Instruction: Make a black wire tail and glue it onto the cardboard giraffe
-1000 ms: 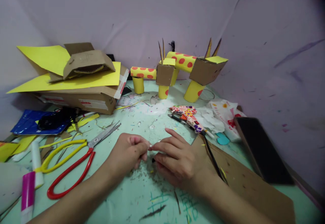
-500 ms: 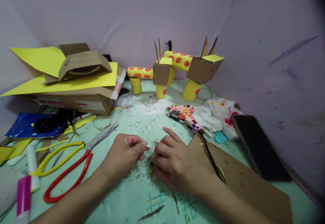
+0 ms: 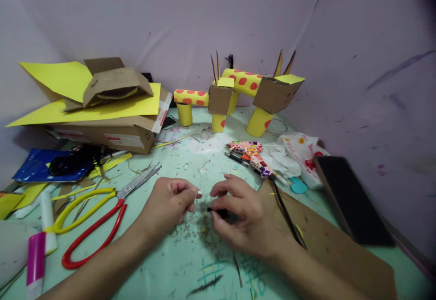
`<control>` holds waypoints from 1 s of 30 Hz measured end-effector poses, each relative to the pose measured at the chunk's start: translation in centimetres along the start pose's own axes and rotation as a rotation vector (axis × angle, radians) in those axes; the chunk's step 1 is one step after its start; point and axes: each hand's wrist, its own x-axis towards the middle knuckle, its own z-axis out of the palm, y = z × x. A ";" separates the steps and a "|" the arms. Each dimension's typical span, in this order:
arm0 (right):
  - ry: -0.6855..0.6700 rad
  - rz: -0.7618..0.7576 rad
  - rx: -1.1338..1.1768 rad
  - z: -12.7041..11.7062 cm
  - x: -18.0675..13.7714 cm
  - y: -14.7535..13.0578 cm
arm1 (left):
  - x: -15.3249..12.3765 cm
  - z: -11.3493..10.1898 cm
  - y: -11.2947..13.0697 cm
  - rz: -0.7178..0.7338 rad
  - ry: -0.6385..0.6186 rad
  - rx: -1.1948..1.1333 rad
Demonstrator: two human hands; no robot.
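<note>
Low over a pale green table (image 3: 190, 268) littered with scraps, both hands work close together. My left hand (image 3: 168, 204) is closed, pinching a tiny white piece (image 3: 199, 193) between thumb and fingertip. My right hand (image 3: 243, 216) is curled around a small black pen-like object (image 3: 218, 211) whose tip points left toward the white piece. The two hands are a few centimetres apart. What the white piece is I cannot make out.
Large scissors (image 3: 98, 211) with red and yellow handles lie left of my hands. A patterned glue gun (image 3: 252, 154) and a sheet of cardboard (image 3: 327, 241) are to the right, with a dark phone (image 3: 350, 200). Yellow spotted cardboard animals (image 3: 245, 93) stand at the back.
My right hand lifted off the table and picked up the black pen-like object, fingers now curled round it. My left hand kept its pinch and barely moved.
</note>
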 end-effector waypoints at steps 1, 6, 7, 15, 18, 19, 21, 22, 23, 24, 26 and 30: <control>0.037 0.072 0.072 0.0 0.0 -0.1 | 0.0 0.0 0.0 0.017 0.015 0.021; 0.059 0.156 0.227 0.5 -0.1 -0.5 | -0.4 0.4 0.1 0.077 0.049 0.099; 0.063 0.145 0.226 0.6 -0.1 -0.4 | -0.5 0.4 0.1 0.098 0.047 0.117; 0.123 0.159 0.224 0.4 0.3 -0.3 | -1.1 0.4 -0.4 0.319 0.057 0.334; 0.131 0.209 0.264 0.4 0.3 -0.5 | -1.2 0.4 -0.5 0.375 0.060 0.365; 0.138 0.229 0.285 0.4 0.3 -0.5 | -1.2 0.4 -0.5 0.388 0.054 0.371; 0.141 0.275 0.333 0.4 0.4 -0.5 | -1.1 0.3 -0.4 0.417 0.040 0.378; 0.138 0.301 0.360 0.4 0.4 -0.5 | -1.1 0.3 -0.4 0.432 0.038 0.377; 0.128 0.330 0.386 0.4 0.4 -0.5 | -1.1 0.2 -0.4 0.444 0.042 0.378; 0.119 0.358 0.409 0.4 0.4 -0.5 | -1.0 0.2 -0.5 0.459 0.052 0.384; 0.097 0.403 0.443 0.3 0.4 -0.4 | -1.0 0.2 -0.7 0.508 0.099 0.427; 0.072 0.452 0.452 0.4 0.4 -0.4 | -1.1 0.3 -1.4 0.713 0.209 0.577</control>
